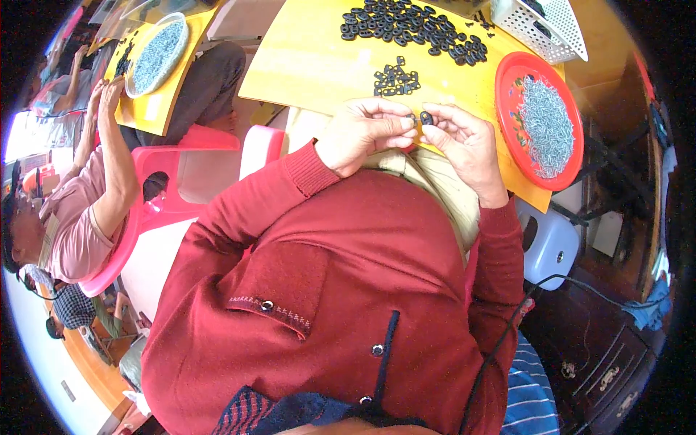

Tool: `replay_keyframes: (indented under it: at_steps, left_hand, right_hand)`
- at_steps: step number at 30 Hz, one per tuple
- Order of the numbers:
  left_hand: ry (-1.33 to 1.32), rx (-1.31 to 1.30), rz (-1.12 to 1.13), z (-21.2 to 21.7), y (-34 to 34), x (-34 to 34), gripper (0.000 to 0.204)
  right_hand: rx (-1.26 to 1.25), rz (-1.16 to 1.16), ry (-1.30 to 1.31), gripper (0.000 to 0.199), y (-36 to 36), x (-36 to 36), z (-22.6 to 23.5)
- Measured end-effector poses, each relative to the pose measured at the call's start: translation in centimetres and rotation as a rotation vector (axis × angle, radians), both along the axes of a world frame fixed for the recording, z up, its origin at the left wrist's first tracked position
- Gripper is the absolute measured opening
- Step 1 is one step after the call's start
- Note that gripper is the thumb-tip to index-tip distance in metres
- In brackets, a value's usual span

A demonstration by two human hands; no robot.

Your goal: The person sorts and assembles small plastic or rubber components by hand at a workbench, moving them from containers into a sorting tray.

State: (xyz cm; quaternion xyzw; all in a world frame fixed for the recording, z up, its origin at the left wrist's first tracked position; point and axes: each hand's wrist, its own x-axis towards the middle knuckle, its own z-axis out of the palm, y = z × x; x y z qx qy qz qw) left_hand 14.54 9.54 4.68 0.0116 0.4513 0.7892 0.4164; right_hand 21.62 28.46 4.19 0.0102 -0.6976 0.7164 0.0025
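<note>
Black oval piece: in the head view, pinched in the right hand near the table's close edge, its long side running up the view.
Right hand: thumb and forefinger closed on that piece, palm turned toward the left.
Left hand: thumb and forefinger pressed together on a small dark item, mostly covered, so I cannot tell its kind.
Gap between hands: narrow; the fingertips sit just beside each other in front of the red sweater.
Yellow tabletop: spreads beyond both hands and carries the loose parts.
Oval heap: many black ovals like the held one, scattered in a wide band at the far side.
Small black parts: a tighter cluster between that heap and the hands.
Red tray: round, to the right of the right hand, with a mound of silvery screws inside.
White basket: perforated, at the far right corner, with dark pieces in it.
Blue stool: below the table's right end.
Co-worker: seated on a pink chair at the left, both arms raised toward another yellow table, where a pale round tray holds bluish-grey pieces.
</note>
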Motion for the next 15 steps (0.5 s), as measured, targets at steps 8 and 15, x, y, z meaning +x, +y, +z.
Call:
replay_keyframes:
  at_steps: [8, 15]
  left_hand:
    - [0.006, -0.026, -0.005, -0.06, -0.02, -0.04, 0.019]
    - [0.015, -0.031, -0.027, 0.04, -0.05, -0.02, 0.019]
  right_hand:
    - [-0.057, 0.046, -0.037, 0.031, 0.02, -0.02, 0.06]
    - [-0.088, 0.034, -0.023, 0.030, -0.20, 0.01, 0.00]
